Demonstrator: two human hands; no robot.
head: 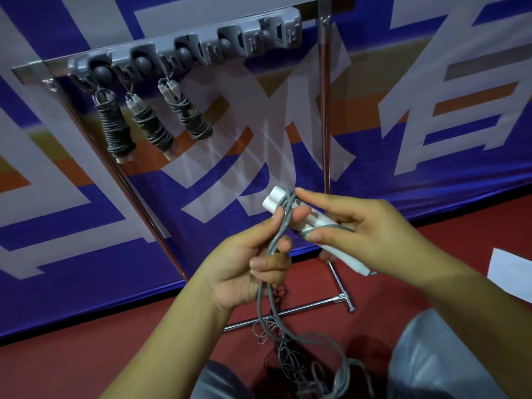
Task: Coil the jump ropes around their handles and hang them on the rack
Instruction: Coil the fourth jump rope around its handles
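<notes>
My right hand point(357, 228) grips a pair of white jump-rope handles point(276, 198) held side by side, their ends pointing up-left. My left hand point(253, 254) pinches the grey rope point(283, 217) just below the handles, and the rope passes over them. The rest of the rope hangs down to a loose tangle point(299, 361) on the red floor. Above, a grey rack point(184, 50) with clips and hooks carries three coiled jump ropes point(116, 128) point(152, 128) point(191, 116) at its left end.
The rack is mounted on a chrome stand with two uprights point(326, 110) and a floor crossbar point(288, 312). A blue, white and orange banner point(403, 82) hangs behind. My knees in grey trousers point(437, 355) are at the bottom. A white sheet point(509, 272) lies at the right.
</notes>
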